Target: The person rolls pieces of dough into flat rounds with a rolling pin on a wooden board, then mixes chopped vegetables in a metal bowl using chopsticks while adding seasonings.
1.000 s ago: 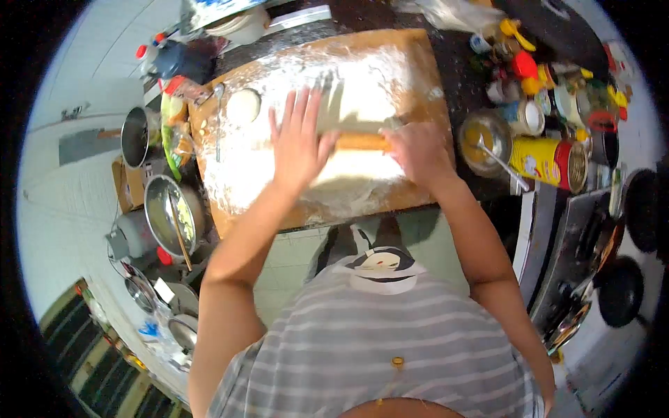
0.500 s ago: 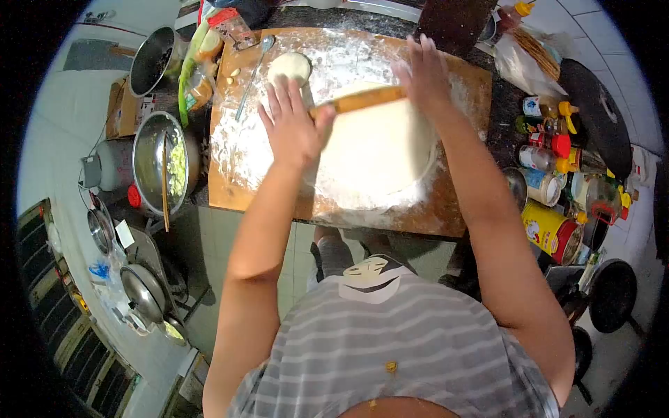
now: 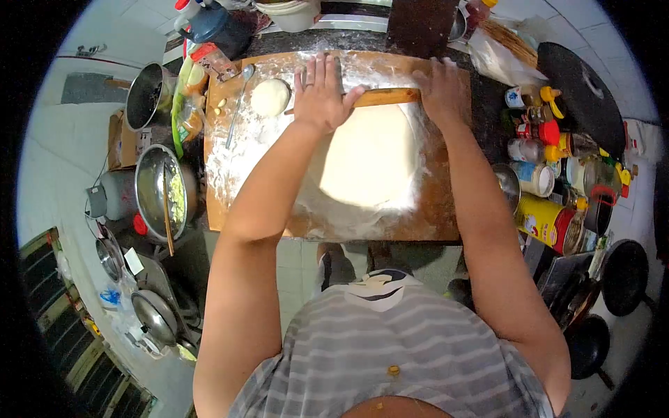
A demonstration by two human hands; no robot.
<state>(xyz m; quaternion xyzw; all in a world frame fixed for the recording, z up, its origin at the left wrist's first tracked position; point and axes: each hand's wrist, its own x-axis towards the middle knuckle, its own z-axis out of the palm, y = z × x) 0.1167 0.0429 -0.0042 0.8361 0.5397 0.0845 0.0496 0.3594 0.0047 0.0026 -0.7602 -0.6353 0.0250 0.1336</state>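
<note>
A wooden rolling pin [image 3: 387, 97] lies across the far edge of a wide, thin sheet of dough [image 3: 366, 160]. My left hand [image 3: 322, 97] rests flat on the pin's left part, fingers stretched forward and thumb out to the side. At the pin's right end, my right hand [image 3: 442, 90] presses with its fingers extended; its palm hides that end. Left of my left hand sits a round, smaller piece of dough [image 3: 270, 97]. Beyond it a metal spoon [image 3: 240, 104] lies on the floured wooden board [image 3: 446, 216].
To the left stand a steel bowl [image 3: 150, 202] of chopped greens with chopsticks across it and a dark-bottomed pot [image 3: 144, 97]. Several seasoning bottles and a yellow tin [image 3: 540, 219] line the right side. A white tub [image 3: 289, 14] is behind the board.
The rolling pin has turned more level and reached the dough's far edge. My left hand has moved forward and right with it, away from the smaller dough piece. The camera view has shifted slightly.
</note>
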